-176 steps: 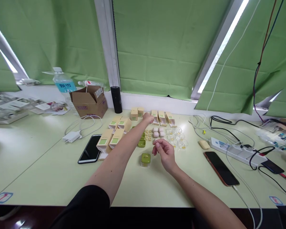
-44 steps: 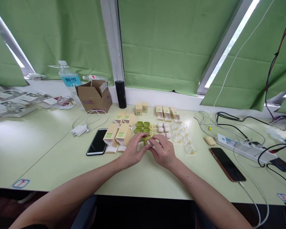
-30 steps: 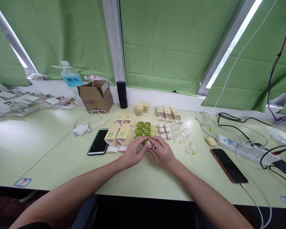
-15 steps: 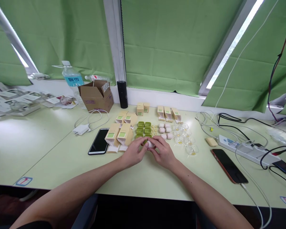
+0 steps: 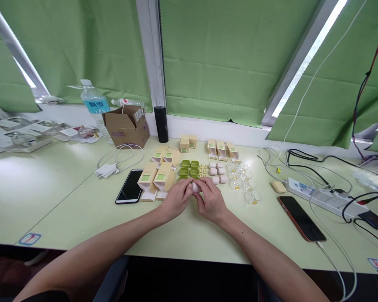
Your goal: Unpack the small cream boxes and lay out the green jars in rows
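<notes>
The fingers of your left hand (image 5: 177,197) and right hand (image 5: 211,199) pinch a small white piece (image 5: 195,188) between them, above the counter (image 5: 189,239), so neither hand is nearer. Green cups (image 5: 194,172) sit just beyond your fingertips. Your fingers cover too much to tell the piece's long axis.

Left grip (image 5: 177,196), right grip (image 5: 211,200) — both pinching
</notes>
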Demonstrator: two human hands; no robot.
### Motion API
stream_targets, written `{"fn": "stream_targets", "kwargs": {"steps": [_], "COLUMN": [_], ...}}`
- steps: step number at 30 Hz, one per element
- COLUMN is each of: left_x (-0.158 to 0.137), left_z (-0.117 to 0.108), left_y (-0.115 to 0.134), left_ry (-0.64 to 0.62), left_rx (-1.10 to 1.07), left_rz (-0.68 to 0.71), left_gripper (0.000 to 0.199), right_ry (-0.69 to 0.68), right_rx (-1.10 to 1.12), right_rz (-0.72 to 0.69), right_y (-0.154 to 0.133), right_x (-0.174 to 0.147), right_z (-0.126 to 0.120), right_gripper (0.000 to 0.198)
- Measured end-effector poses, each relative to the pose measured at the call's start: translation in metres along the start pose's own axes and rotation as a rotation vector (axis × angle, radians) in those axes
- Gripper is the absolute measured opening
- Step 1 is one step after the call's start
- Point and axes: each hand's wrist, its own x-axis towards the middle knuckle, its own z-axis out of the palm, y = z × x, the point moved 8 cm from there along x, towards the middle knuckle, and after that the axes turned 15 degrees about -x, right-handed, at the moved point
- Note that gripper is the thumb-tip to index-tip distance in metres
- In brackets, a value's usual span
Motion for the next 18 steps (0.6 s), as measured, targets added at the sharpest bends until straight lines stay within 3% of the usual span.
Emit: {"fn": "stream_targets", "kwargs": {"steps": [7, 12, 18], "left_x": [-0.001, -0.003, -0.001], "left_z": [0.000, 0.002, 0.006], "left_y": [0.006, 0.004, 0.001], "left_ry": [-0.054, -0.124, -0.146], "left_rx": [-0.119, -0.130, -0.118], "left_rz": [-0.015, -0.015, -0.067], "left_gripper": [0.034, 0.047, 0.039], "right_ry": [-0.012, -0.029, -0.057], "right_rx": [0.079, 0.140, 0.230], "right_rz": [0.057, 0.129, 0.223], "right_y": [0.012, 0.022, 0.027], "right_x": [-0.006, -0.006, -0.005], "right_z": [-0.005, -0.004, -0.001], "right_gripper": [0.033, 0.027, 0.020]}}
